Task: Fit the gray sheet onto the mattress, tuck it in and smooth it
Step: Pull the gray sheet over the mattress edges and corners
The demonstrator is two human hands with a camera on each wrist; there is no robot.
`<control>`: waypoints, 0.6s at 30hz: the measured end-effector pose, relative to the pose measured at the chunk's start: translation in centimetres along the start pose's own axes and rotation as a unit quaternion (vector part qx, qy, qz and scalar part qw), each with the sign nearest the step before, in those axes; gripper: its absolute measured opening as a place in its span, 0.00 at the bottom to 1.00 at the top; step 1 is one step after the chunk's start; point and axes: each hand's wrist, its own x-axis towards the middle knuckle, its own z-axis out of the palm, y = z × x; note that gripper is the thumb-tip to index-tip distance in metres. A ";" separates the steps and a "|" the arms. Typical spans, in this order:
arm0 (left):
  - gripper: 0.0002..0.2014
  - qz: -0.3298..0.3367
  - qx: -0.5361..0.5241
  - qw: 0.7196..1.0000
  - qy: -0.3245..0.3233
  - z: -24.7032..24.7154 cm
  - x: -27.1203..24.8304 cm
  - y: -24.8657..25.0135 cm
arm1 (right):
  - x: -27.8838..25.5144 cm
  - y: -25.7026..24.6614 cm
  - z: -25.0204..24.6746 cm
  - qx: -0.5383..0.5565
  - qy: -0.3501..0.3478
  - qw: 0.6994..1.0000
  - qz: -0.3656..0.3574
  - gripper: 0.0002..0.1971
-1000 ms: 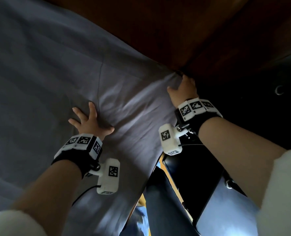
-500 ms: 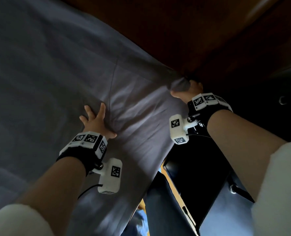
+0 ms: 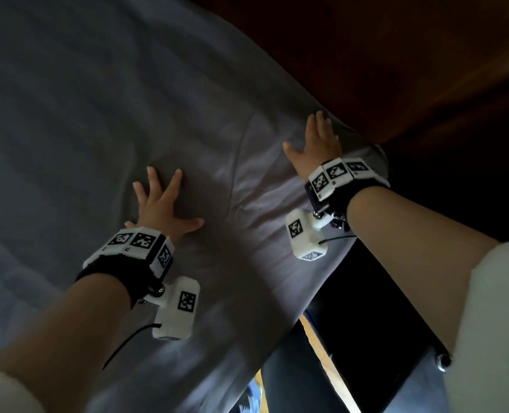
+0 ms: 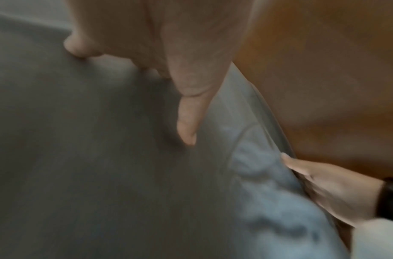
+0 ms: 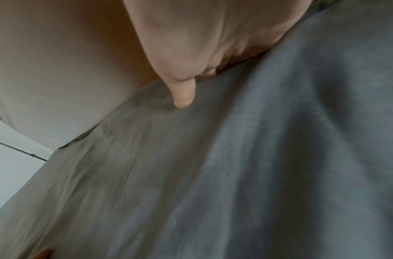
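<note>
Head view: the gray sheet [image 3: 98, 129] is spread over the mattress; the left hand [image 3: 160, 207] is laid flat on it with fingers splayed, the right hand [image 3: 318, 144] pressed flat near the corner beside the wooden headboard [image 3: 411, 70].
Left wrist view: straight fingers [image 4: 186, 122] are seen touching the sheet.
Right wrist view: the palm is pressed on the sheet, nothing gripped.
</note>
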 end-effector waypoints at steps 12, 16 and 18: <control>0.73 -0.175 -0.041 0.982 0.061 -3.7 4.5 0.4 | 2.9 -1.1 -1.0 -0.035 -0.016 0.999 0.016 0.47; 0.75 -0.184 -0.035 0.981 0.048 -3.8 4.9 0.6 | 2.6 -1.9 -0.9 -0.020 0.007 1.000 0.016 0.47; 0.76 -0.183 -0.032 0.982 0.039 -3.8 5.0 0.6 | 2.2 -2.4 -0.6 -0.035 0.009 0.999 -0.035 0.46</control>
